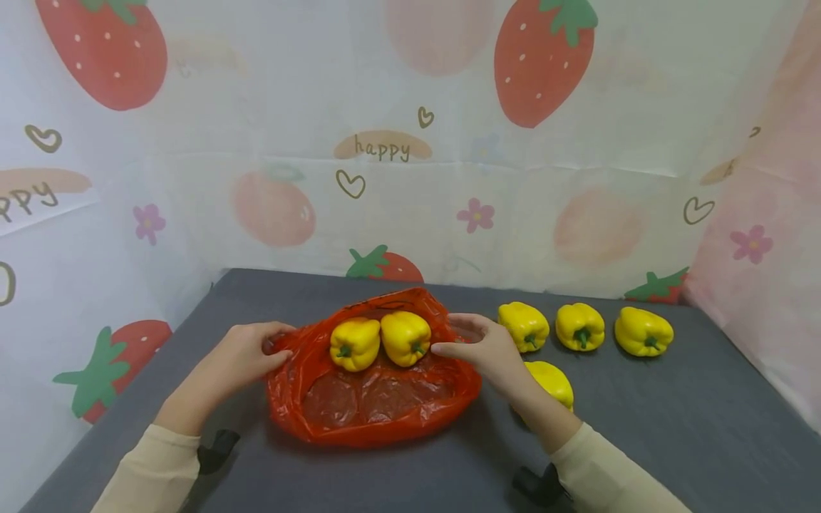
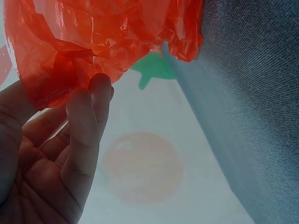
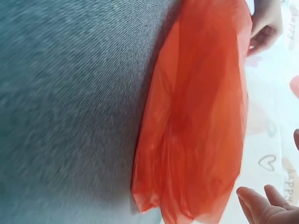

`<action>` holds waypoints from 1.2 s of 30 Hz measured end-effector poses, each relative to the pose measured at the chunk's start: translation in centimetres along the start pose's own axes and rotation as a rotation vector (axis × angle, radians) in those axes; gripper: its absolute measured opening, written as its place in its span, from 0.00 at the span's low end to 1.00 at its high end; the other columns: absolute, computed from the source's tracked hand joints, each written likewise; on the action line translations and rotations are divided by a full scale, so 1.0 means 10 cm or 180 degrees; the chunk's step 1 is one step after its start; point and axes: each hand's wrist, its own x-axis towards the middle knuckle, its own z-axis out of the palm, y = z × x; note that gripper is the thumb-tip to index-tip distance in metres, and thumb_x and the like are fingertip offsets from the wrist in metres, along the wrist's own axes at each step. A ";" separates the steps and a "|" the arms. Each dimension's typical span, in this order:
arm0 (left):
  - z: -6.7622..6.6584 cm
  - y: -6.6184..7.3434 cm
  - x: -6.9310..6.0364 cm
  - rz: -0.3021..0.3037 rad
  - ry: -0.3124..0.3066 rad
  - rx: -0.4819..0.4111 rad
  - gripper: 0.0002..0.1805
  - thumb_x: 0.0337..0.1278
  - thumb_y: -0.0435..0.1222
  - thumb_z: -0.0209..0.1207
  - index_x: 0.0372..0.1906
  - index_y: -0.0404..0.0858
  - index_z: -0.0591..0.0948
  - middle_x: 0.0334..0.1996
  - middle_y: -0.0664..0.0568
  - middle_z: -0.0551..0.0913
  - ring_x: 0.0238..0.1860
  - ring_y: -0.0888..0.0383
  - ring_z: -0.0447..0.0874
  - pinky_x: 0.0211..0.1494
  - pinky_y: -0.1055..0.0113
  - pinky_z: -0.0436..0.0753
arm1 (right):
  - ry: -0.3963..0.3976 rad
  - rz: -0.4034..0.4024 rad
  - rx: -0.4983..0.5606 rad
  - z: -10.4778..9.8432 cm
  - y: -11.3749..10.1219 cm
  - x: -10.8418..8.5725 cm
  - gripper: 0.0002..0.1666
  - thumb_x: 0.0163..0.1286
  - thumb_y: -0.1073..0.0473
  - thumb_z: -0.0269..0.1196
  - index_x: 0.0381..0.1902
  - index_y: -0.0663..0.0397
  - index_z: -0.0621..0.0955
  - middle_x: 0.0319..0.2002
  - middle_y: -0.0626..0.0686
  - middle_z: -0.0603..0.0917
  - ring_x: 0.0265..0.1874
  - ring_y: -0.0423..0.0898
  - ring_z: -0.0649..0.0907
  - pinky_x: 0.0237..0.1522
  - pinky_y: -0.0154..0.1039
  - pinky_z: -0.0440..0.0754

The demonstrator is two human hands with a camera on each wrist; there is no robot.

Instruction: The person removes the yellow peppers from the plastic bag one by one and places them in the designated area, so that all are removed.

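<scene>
Bag (image 1: 365, 435): translucent plastic film, crumpled, glossy along the folds; peppers (image 1: 405, 336) inside the bag and to its right: smooth, glossy skin; table (image 1: 648, 427) under the bag: matt, finely ribbed cloth; backdrop (image 1: 282, 92) behind the bag: matt sheet, creased; sleeves (image 1: 154, 467) either side of the bag: matt cloth

Plain cream long sleeves (image 1: 146, 470) on my remote feed, snug cuffs (image 1: 176, 436), small black wrist cameras (image 1: 218, 452)
</scene>
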 end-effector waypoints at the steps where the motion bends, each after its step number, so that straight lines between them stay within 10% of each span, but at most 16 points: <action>1: 0.00 0.00 0.00 -0.0010 -0.0005 -0.0004 0.21 0.59 0.34 0.65 0.56 0.30 0.80 0.41 0.41 0.87 0.35 0.55 0.83 0.36 0.61 0.86 | -0.0016 -0.0017 -0.0021 0.02 0.00 0.02 0.40 0.60 0.49 0.73 0.67 0.54 0.74 0.67 0.56 0.76 0.69 0.56 0.73 0.66 0.53 0.76; 36: 0.01 0.00 0.02 -0.0063 -0.0028 -0.0021 0.21 0.59 0.33 0.65 0.56 0.30 0.80 0.41 0.41 0.87 0.34 0.56 0.81 0.36 0.61 0.87 | 0.0400 -0.0233 -0.0980 0.59 0.00 0.49 0.42 0.52 0.50 0.78 0.63 0.58 0.78 0.61 0.58 0.81 0.59 0.55 0.79 0.60 0.52 0.79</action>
